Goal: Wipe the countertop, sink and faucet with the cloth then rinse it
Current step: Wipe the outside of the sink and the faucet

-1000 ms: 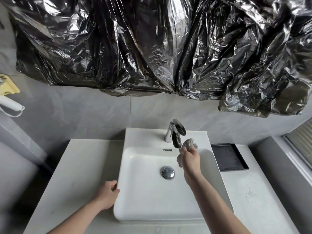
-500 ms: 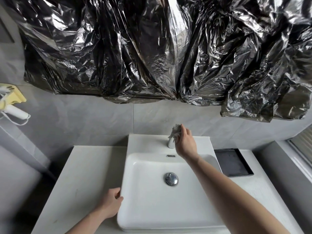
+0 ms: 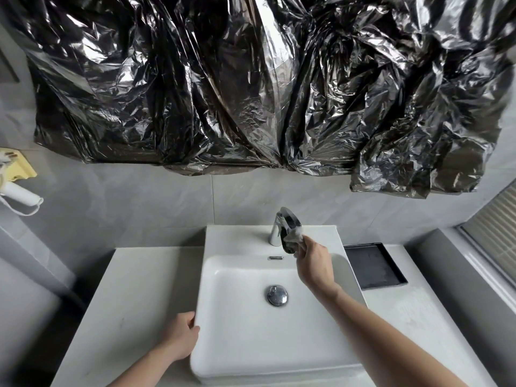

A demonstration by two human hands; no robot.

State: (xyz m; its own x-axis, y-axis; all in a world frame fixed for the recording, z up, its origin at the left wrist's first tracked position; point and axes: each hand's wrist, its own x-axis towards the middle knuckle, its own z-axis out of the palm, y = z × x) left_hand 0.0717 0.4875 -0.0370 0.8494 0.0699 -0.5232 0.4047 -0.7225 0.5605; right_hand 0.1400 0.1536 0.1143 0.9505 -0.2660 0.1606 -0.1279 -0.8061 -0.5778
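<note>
The right hand (image 3: 314,265) has come down off the top of the tap (image 3: 284,229). Half a second ago it was up over the handle, and the tap was nearly hidden behind it. Now the tap shows, shiny and bare on top, and the hand sits lower and to the right, by the spout.

The fingers of that hand are curled tight round the cloth (image 3: 296,237) — a small grey wad, bunched up. The cloth is pressed against the right side of the spout, near its tip, out over the back of the sink (image 3: 240,356). Most of the cloth is tucked inside the fist, so only a crumpled bit pokes out.

So the wipe looks to be going from the top of the tap down the spout. That makes me think the tap part of the job is well under way, maybe close to done (I can't see the far side of the tap, so I can't say it all got rubbed).

No water is running, and the cloth has not been rinsed yet.

The left hand (image 3: 181,337) is on the near left corner of the sink, same spot as before. Its thumb hooks over the rim and the rest lies on the counter (image 3: 134,289) beside the bowl — it just steadies the person.

A dark tray (image 3: 374,263) sits on the counter to the right of the sink.
</note>
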